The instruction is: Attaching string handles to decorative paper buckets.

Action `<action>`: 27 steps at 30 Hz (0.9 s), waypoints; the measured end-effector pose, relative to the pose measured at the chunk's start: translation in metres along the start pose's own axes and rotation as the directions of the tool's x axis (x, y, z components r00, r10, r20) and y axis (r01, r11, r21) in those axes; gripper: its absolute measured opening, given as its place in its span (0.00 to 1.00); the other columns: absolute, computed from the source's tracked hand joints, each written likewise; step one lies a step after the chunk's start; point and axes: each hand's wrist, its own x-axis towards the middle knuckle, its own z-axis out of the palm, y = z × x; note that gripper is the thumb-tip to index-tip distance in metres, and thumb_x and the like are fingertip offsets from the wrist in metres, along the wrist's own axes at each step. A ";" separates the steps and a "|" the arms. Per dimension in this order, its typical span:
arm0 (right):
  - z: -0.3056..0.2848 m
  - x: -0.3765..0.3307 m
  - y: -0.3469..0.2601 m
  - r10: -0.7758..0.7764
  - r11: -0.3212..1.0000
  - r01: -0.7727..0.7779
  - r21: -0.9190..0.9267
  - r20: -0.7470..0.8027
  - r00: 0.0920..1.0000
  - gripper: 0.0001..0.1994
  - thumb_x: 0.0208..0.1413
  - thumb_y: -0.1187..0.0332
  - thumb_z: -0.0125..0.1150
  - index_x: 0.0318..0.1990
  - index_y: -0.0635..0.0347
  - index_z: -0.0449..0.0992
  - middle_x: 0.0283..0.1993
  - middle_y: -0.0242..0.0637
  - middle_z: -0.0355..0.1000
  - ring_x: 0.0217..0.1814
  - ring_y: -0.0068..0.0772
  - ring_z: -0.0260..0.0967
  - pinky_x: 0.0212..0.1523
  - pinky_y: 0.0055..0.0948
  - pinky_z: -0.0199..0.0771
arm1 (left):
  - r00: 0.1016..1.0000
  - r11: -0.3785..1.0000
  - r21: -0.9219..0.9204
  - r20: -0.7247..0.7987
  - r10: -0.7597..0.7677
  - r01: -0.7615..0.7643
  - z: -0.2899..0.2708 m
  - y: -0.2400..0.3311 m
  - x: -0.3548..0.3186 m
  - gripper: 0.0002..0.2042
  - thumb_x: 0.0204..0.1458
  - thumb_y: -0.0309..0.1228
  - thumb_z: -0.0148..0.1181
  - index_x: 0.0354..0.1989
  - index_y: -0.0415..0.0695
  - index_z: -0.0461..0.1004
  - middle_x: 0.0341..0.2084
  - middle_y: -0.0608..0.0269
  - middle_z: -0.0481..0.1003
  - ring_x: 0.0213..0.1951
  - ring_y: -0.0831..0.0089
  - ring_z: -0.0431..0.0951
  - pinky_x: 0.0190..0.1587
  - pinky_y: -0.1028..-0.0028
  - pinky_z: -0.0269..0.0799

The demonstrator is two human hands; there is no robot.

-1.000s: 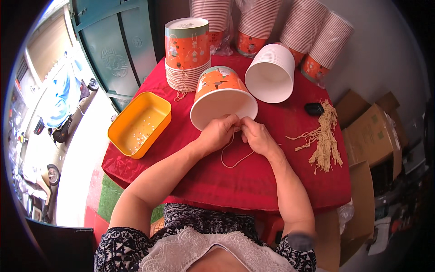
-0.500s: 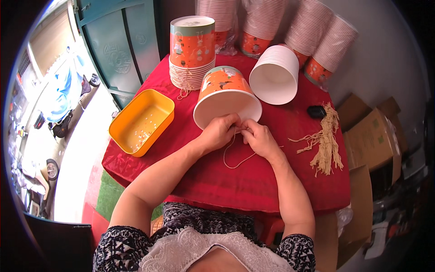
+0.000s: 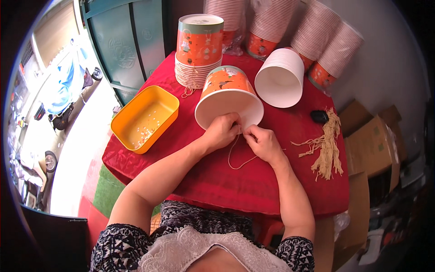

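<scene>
A large orange paper bucket (image 3: pixel 229 80) with a green base and white inside lies on its side, its mouth toward me. My left hand (image 3: pixel 222 130) is closed at the lower rim, its fingertips just inside the mouth. Close beside it, my right hand (image 3: pixel 265 143) pinches at a thin beige string (image 3: pixel 234 167). The string runs between my fingers and loops down onto the red cloth. What exactly lies between the fingertips is partly hidden.
A yellow tub (image 3: pixel 168 119) with small white bits stands left. Behind are a stack of upturned buckets (image 3: pixel 199 47), white nested buckets (image 3: pixel 282 81) on their side and bagged stacks (image 3: pixel 274 22). Right lie a string bundle (image 3: pixel 327 149) and a black object (image 3: pixel 319 116); cartons (image 3: pixel 374 145) stand beyond.
My hands have drawn slightly apart at the bucket's rim, the right one moving a little right and down. The whole view has shifted slightly.
</scene>
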 end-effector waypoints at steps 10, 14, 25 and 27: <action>0.004 0.000 -0.014 -0.295 0.870 0.292 -0.397 0.055 0.954 0.04 0.49 0.77 0.59 0.27 0.62 0.71 0.26 0.44 0.71 0.26 0.46 0.73 0.25 0.39 0.75 | 0.999 0.999 0.024 -0.036 -0.022 0.023 0.000 -0.003 0.001 0.05 0.49 0.24 0.58 0.33 0.34 0.74 0.24 0.49 0.77 0.28 0.60 0.78 0.33 0.64 0.73; 0.001 0.003 -0.022 -0.344 0.791 0.315 -0.524 0.044 0.938 0.03 0.46 0.78 0.58 0.26 0.64 0.70 0.37 0.43 0.69 0.36 0.43 0.72 0.29 0.37 0.76 | 0.996 0.996 0.031 -0.027 -0.089 0.089 -0.003 0.004 0.003 0.06 0.48 0.24 0.56 0.31 0.33 0.74 0.25 0.45 0.77 0.29 0.54 0.79 0.34 0.61 0.74; 0.000 0.006 -0.015 -0.323 0.836 0.318 -0.447 0.068 0.944 0.01 0.47 0.82 0.56 0.28 0.70 0.73 0.50 0.47 0.68 0.48 0.49 0.70 0.43 0.41 0.78 | 0.995 0.984 0.179 -0.089 0.034 -0.018 -0.008 -0.011 0.006 0.08 0.52 0.27 0.54 0.32 0.32 0.74 0.21 0.51 0.75 0.19 0.64 0.76 0.22 0.66 0.71; 0.000 0.004 -0.011 -0.320 0.834 0.315 -0.452 0.068 0.945 0.02 0.47 0.81 0.55 0.27 0.70 0.73 0.51 0.47 0.69 0.49 0.49 0.70 0.44 0.41 0.79 | 0.959 0.959 -0.029 0.054 -0.280 0.282 -0.014 0.009 0.007 0.09 0.53 0.29 0.55 0.31 0.33 0.74 0.19 0.57 0.73 0.17 0.69 0.73 0.20 0.70 0.69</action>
